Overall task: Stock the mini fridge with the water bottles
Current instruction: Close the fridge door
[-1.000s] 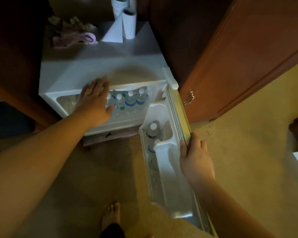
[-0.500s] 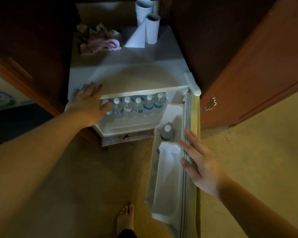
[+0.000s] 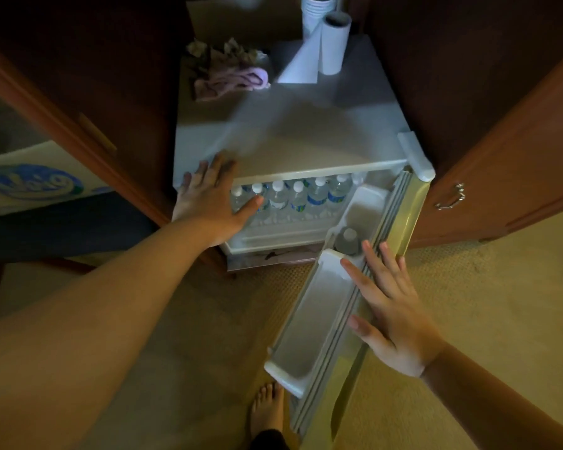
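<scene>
A white mini fridge (image 3: 286, 138) stands open inside a wooden cabinet. A row of several clear water bottles (image 3: 298, 199) with white caps and blue labels fills its shelf. One more bottle (image 3: 348, 240) stands in the rack of the open fridge door (image 3: 338, 300), which swings toward me. My left hand (image 3: 205, 196) lies flat on the fridge's front left corner, fingers spread, thumb near the leftmost bottle. My right hand (image 3: 390, 306) rests open and flat against the door's inner edge, holding nothing.
On the fridge top lie a pink cloth (image 3: 231, 82), crumpled paper, a paper roll (image 3: 333, 43) and stacked cups (image 3: 316, 9). A wooden cabinet door (image 3: 514, 151) stands open at right. A printed box (image 3: 30, 180) is at left. My bare foot (image 3: 267, 410) is on the carpet.
My right hand let go of the door's edge and now lies flat on it with fingers spread. The view has shifted so the fridge sits further right. My left hand stays on the fridge front.
</scene>
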Motion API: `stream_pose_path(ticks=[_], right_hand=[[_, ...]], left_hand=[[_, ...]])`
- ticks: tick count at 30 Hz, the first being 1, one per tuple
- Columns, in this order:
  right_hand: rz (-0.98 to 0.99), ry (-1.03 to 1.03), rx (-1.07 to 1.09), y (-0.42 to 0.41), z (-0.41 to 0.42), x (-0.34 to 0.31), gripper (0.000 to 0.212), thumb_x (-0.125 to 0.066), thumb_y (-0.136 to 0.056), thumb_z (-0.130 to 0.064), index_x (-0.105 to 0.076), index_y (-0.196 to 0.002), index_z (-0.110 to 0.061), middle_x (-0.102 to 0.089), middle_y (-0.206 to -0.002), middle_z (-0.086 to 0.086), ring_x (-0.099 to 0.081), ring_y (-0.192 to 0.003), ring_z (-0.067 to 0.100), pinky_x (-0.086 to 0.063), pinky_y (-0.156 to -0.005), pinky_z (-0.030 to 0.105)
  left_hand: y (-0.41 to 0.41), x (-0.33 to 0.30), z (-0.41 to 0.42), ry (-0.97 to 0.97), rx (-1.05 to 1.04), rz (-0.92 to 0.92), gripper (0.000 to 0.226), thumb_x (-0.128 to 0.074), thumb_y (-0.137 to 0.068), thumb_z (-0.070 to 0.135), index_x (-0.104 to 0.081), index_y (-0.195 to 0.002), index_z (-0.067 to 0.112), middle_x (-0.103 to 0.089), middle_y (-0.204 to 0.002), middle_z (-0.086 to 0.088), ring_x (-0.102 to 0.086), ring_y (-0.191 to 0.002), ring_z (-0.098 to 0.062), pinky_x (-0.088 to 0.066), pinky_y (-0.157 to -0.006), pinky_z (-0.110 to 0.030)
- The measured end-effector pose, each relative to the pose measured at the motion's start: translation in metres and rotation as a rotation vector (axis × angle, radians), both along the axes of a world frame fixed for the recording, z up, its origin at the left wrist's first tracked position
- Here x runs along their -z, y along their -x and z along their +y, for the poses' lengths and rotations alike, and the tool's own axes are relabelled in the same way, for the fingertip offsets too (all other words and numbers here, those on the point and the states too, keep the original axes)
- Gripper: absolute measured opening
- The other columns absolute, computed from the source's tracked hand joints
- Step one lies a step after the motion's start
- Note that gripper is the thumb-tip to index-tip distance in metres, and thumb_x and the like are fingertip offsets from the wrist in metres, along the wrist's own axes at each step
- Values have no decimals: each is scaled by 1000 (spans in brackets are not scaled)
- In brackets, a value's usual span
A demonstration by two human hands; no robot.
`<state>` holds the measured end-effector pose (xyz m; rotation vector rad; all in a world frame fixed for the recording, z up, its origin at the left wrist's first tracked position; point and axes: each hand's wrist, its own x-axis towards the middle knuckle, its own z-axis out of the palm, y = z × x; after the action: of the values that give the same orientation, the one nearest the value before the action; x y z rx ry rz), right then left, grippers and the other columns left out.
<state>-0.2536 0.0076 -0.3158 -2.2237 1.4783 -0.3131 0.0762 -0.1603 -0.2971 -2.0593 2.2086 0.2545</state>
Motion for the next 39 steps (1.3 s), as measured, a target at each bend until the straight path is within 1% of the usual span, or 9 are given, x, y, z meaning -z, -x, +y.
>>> stream_pose_path(ticks=[4,8,13,17,24,29,33,36,39], right_hand=[[61,15,-17,-19,-11,-1,78,-36,-99,-68,-13,-165,-33,10,-173,1,17,-158,30,2,-125,58],[153,12,-26,-39,-27,0,80,-27,-101,-72,0,-165,-34,22,-171,2,24,-156,29,1,-126,58],[242,-8,10,-67,-48,-1,77,-14,-101,-75,16,-161,-37,33,-167,3,33,-153,27,10,-125,53],[257,-7,52,-85,-64,0,75,-14,-102,-74,16,-161,-38,36,-166,3,35,-152,26,10,-125,53],[264,15,101,-106,-88,2,73,-19,-104,-68,18,-161,-39,35,-166,4,33,-152,26,14,-124,50],[266,24,129,-115,-103,2,70,-16,-106,-64,18,-161,-38,35,-166,6,31,-153,28,7,-127,53],[273,16,144,-122,-117,4,67,-14,-107,-61,21,-160,-37,38,-165,6,32,-152,27,6,-127,52],[297,20,156,-126,-125,6,67,-12,-108,-60,23,-159,-36,37,-164,7,33,-152,27,9,-127,49],[314,42,169,-128,-132,8,67,-14,-108,-59,20,-161,-34,35,-166,8,32,-153,27,11,-127,47]], left_hand=[[0,-3,0,0,9,23,98,-15,-89,88,0,-165,28,6,-173,1,4,-159,-27,-5,-127,-51],[-2,-4,-1,11,17,32,96,-14,-89,87,-4,-165,28,1,-173,1,1,-159,-27,-9,-127,-53],[-3,-8,-4,48,-1,87,89,-19,-91,84,-19,-162,29,-14,-171,-2,-15,-156,-29,-20,-124,-52],[-5,-11,-5,48,-4,114,86,-20,-92,83,-23,-160,31,-16,-170,-2,-16,-155,-29,-20,-122,-51],[-8,-12,-12,-20,-25,107,90,-12,-87,88,-21,-160,35,-17,-169,0,-20,-153,-34,-24,-119,-58],[-9,-19,-15,-100,2,86,102,-11,-80,95,-11,-163,34,-5,-172,3,-10,-157,-33,-17,-123,-59],[-15,-18,-13,-155,19,96,112,-13,-75,98,0,-164,32,9,-173,5,9,-159,-28,-3,-125,-60],[-17,-19,1,-99,20,92,108,-16,-83,93,3,-165,25,7,-173,2,7,-159,-25,4,-125,-59],[-19,-13,19,-14,-5,75,107,-13,-86,90,-1,-165,19,-4,-173,-2,-2,-159,-25,5,-126,-58]])
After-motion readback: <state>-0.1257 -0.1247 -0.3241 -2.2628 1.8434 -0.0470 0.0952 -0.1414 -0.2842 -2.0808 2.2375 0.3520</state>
